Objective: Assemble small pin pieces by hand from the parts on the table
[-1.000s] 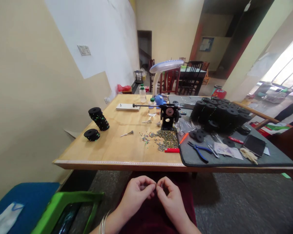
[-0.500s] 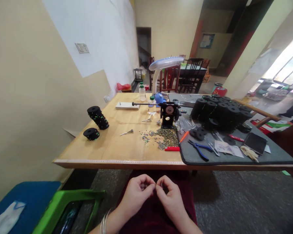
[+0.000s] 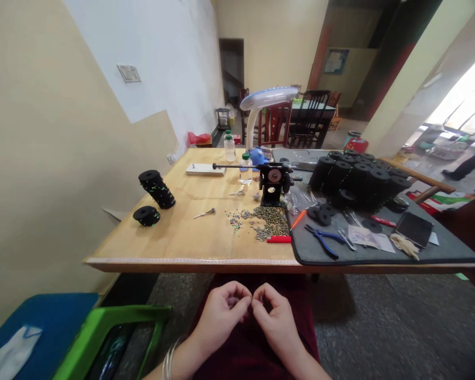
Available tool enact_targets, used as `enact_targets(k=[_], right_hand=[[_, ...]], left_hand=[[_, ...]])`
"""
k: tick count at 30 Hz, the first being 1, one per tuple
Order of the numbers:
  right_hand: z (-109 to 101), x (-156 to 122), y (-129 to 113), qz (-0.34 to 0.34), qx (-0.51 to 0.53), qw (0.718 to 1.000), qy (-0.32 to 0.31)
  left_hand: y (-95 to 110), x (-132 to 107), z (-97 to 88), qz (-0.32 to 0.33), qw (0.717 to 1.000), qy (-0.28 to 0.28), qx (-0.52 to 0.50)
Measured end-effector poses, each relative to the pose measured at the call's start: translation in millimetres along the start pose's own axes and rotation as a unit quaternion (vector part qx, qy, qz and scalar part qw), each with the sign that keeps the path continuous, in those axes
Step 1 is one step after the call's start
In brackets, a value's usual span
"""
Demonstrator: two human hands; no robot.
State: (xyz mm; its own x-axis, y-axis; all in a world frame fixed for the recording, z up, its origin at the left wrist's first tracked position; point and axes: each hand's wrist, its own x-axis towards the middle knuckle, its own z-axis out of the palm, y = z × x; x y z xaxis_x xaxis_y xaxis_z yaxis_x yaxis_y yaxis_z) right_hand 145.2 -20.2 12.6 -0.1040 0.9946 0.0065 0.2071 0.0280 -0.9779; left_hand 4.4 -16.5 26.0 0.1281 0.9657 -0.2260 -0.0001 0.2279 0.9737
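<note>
Over my lap, just below the table's front edge, my left hand (image 3: 226, 309) and my right hand (image 3: 274, 314) meet at the fingertips. Both are closed in a pinch, thumbs against forefingers. Whatever lies between them is too small to make out. On the table (image 3: 174, 245) beyond them is a pile of small metallic pieces (image 3: 272, 220), with tiny coloured beads (image 3: 235, 220) at its left. A red lighter-like stick (image 3: 279, 239) lies at the pile's front. Behind the pile stands a black winding device (image 3: 272, 182) with a long rod.
Black foam spools stand in a stack (image 3: 157, 189) at left and in a large group (image 3: 356, 177) on the grey mat (image 3: 320, 257). Blue-handled pliers (image 3: 325, 241) lie on the mat. A lamp (image 3: 268, 97) and bottles (image 3: 229, 149) are behind. A green chair (image 3: 114, 314) stands lower left.
My hands hold nearly the same pinched pose. The view has shifted slightly, so the table sits a little higher. At far right, a dark leg-like shape has appeared near the bright opening.
</note>
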Motion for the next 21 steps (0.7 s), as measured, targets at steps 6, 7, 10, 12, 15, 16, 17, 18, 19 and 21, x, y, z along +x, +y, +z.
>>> enact_targets(k=[6,7,10,12,15,16,17,18,19,21], right_hand=[[0.4,0.1,-1.0,-0.004,0.005,1.0,0.005],[0.2,0.2,-1.2,-0.004,0.008,1.0,0.007],[-0.5,0.2,-1.5,0.0,0.016,1.0,0.01],[-0.9,0.0,-1.4,0.001,0.018,1.0,0.01],[-1.1,-0.1,-1.1,-0.001,0.015,1.0,0.008],[-1.1,0.0,-1.0,-0.003,0.014,1.0,0.007],[-1.1,0.1,-0.9,-0.004,0.012,1.0,0.006],[-1.0,0.2,-0.8,-0.004,0.01,1.0,0.005],[-0.9,0.3,-0.8,-0.004,0.009,1.0,0.005],[-0.5,0.4,-0.8,-0.001,0.008,1.0,0.003]], left_hand=[[-0.2,-1.8,-1.0,0.003,1.0,0.005,0.015],[-0.2,-1.8,-1.1,0.003,1.0,0.006,0.014],[-0.3,-1.4,-1.3,0.0,1.0,0.004,0.009],[-0.2,-1.0,-1.3,-0.004,1.0,0.005,0.007],[-0.1,-0.5,-1.1,-0.008,1.0,0.007,0.004],[-0.1,-0.3,-1.1,-0.009,1.0,0.008,0.002],[-0.1,-0.3,-1.1,-0.009,1.0,0.009,0.001],[-0.1,-0.2,-1.1,-0.01,1.0,0.009,-0.001],[0.0,-0.2,-1.1,-0.012,1.0,0.01,-0.003],[0.0,-0.2,-1.2,-0.017,1.0,0.009,-0.003]])
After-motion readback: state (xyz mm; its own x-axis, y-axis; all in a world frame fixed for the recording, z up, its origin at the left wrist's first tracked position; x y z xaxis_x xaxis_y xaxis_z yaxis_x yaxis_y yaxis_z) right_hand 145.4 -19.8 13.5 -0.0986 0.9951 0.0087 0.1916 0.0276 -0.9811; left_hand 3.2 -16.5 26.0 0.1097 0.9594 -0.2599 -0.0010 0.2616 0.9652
